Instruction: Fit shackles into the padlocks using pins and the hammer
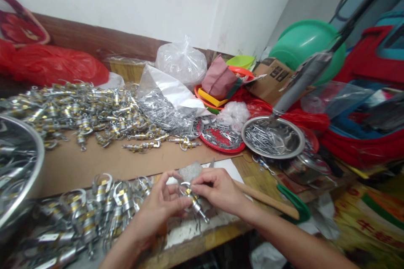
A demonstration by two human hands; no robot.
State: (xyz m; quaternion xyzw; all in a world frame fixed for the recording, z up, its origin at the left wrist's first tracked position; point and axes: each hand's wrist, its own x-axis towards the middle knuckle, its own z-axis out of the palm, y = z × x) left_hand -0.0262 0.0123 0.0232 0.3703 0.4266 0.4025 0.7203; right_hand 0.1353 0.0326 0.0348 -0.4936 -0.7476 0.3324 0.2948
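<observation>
My left hand is closed on a silver metal fitting with a brass-coloured middle, a curved hook at its upper end and a narrow stem pointing down to the right. My right hand pinches at the hook end of the same fitting; whether a small pin sits between those fingertips I cannot make out. Just behind the hands a grey block is partly hidden. A wooden handle runs out from beneath my right wrist. Similar hooked fittings lie piled to the left of my left forearm.
A large heap of fittings covers the back left. At the left edge stands a steel basin. Pins fill a steel bowl, beside a red plate of small metal parts. A grey tool arm slants down over the bowl.
</observation>
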